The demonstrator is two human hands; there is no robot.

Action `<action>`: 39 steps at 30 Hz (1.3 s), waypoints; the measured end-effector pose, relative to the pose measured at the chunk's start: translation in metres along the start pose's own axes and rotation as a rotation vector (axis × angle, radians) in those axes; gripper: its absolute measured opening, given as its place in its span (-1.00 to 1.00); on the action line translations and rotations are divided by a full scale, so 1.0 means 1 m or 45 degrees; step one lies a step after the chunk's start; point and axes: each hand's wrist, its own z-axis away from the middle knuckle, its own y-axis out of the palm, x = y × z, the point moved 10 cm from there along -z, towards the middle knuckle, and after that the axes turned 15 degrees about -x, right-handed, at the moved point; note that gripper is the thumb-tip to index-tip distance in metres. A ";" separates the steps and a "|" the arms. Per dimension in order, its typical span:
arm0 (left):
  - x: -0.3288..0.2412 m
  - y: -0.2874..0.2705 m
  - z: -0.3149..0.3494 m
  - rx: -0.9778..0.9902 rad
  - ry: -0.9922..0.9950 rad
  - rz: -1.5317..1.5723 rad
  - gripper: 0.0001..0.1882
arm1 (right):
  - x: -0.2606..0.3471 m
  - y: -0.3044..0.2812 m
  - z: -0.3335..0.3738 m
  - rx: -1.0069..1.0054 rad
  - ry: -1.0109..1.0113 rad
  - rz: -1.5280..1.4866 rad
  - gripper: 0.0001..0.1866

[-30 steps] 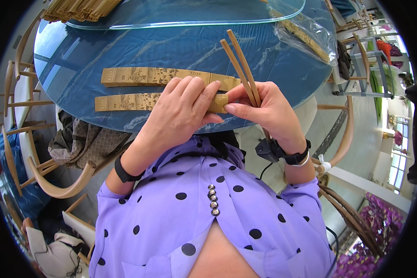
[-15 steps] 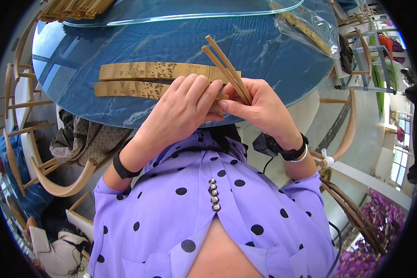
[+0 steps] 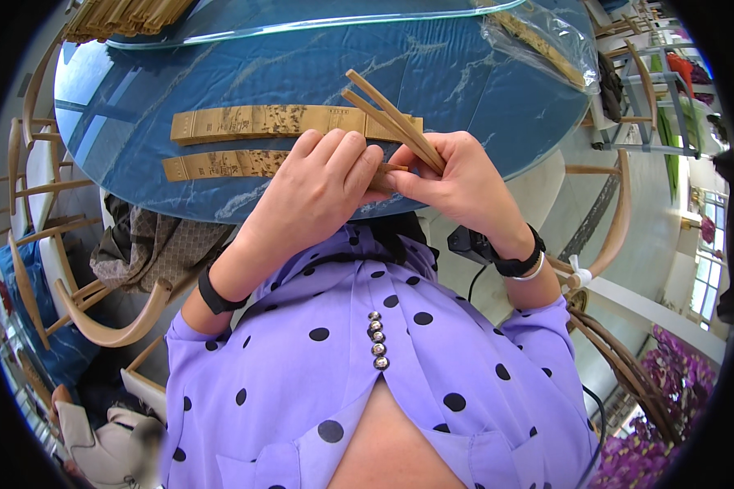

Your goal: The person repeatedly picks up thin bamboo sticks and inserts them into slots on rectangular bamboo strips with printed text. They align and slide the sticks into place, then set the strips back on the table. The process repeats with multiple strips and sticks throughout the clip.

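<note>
My left hand [image 3: 322, 175] is closed on a long tan paper chopstick sleeve [image 3: 220, 165] with dark print, its far end reaching left over the table. My right hand [image 3: 465, 183] grips a pair of wooden chopsticks [image 3: 393, 116] near their lower ends. Their other ends point up and to the left, slightly apart. The fingertips of both hands meet at the sleeve's right end, where my fingers partly hide it. Just beyond my hands lies a stack of similar printed sleeves [image 3: 253, 122], flat on the blue table.
The round blue marbled table [image 3: 130, 167] carries a raised glass disc [image 3: 318, 31] at the back. A bundle of tan strips [image 3: 122, 18] lies at the far left, a clear plastic bag [image 3: 546, 49] at the far right. Wooden chairs [image 3: 110, 330] stand around; a patterned brown cloth [image 3: 159, 248] hangs on one.
The chopsticks have tipped a little further left and lower in my right hand. The held sleeve has shifted slightly down, away from the stack. Both hands keep their grips.
</note>
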 end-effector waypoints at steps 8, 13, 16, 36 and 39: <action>0.004 -0.003 0.003 -0.041 -0.048 0.054 -0.49 | 0.016 -0.006 0.004 -0.035 -0.129 0.127 -0.74; 0.011 -0.012 0.002 -0.099 -0.022 -0.009 -0.54 | 0.047 -0.047 0.020 -0.284 -0.513 0.412 -0.56; 0.014 -0.014 0.003 -0.110 -0.033 -0.010 -0.53 | 0.070 -0.054 0.041 -0.496 -0.871 0.841 -0.63; 0.018 -0.017 0.001 -0.117 -0.095 0.087 -0.55 | 0.084 -0.035 0.069 -0.564 -1.411 1.205 -0.66; 0.025 -0.005 0.009 0.022 -0.174 0.117 -0.45 | 0.080 -0.028 0.067 -0.543 -1.405 1.188 -0.67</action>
